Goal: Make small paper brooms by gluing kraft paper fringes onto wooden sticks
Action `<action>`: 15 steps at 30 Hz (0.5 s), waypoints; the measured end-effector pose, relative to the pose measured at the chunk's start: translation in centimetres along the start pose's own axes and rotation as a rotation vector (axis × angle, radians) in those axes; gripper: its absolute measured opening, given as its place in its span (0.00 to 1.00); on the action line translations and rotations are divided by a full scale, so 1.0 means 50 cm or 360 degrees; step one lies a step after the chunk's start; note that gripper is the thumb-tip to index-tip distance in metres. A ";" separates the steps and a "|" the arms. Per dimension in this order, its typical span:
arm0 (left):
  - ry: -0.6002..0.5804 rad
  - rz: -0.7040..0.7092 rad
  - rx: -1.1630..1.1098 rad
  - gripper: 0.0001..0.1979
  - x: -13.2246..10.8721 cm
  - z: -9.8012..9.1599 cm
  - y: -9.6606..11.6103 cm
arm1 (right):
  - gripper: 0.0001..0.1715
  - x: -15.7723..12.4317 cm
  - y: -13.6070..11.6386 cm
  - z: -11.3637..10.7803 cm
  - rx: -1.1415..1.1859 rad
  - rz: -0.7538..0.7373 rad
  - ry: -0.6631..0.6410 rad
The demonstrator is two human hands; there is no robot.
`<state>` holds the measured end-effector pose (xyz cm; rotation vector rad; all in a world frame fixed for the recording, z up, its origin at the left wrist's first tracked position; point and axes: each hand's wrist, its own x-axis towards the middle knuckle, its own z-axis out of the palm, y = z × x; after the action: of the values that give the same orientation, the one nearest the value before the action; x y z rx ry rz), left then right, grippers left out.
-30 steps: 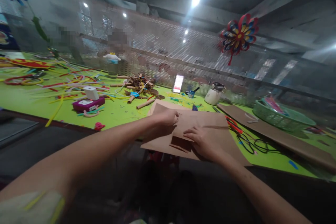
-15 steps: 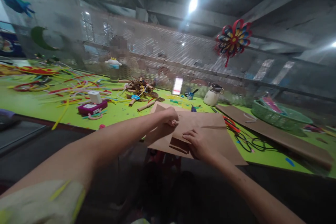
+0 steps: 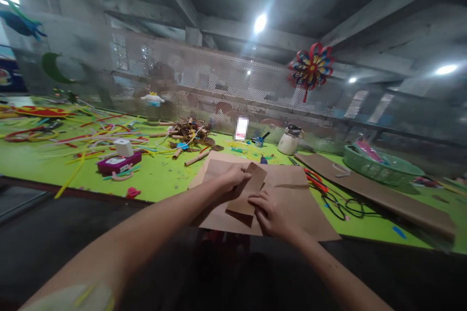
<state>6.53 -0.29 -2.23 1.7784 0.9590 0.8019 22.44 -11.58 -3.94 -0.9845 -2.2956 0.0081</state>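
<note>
A folded piece of brown kraft paper [image 3: 245, 198] is raised at a tilt between my two hands, its layered lower edge facing me. My left hand [image 3: 236, 178] is closed on its upper left side, thumb over the edge. On its right side, my right hand [image 3: 269, 211] pinches the paper, with fingertips on the near face. Beneath lies a larger sheet of brown paper [image 3: 302, 211], spread flat on the green table and reaching its front edge. Creases cross that sheet's upper right part.
Pipe cleaners [image 3: 98, 129] and a purple power box [image 3: 118, 161] lie left. Behind are a twig-like brown bundle [image 3: 191, 131] and a lit phone [image 3: 241, 128]. To the right are orange-handled scissors [image 3: 315, 180], black cord [image 3: 341, 206], a long brown board [image 3: 379, 194], a jug [image 3: 289, 141] and a green basket [image 3: 383, 167].
The folded paper has been lifted and turned; its upper end now stands up between my hands. My left hand has shifted down slightly with it. The camera view has tilted up.
</note>
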 end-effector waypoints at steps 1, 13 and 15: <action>0.0013 0.0003 -0.0095 0.14 -0.002 -0.002 0.001 | 0.19 -0.001 0.002 -0.001 0.0056 0.0016 0.0018; -0.0039 0.0087 -0.1164 0.18 -0.014 -0.014 0.010 | 0.29 0.040 0.040 -0.020 -0.0302 -0.0122 0.0203; -0.0051 0.0096 -0.1279 0.18 -0.017 -0.013 0.014 | 0.23 0.049 0.048 -0.016 -0.0267 -0.0168 0.0327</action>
<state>5.76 -0.92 -1.42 1.1121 0.4509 1.0117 23.18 -8.40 -2.52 -0.8998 -2.1809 -0.3199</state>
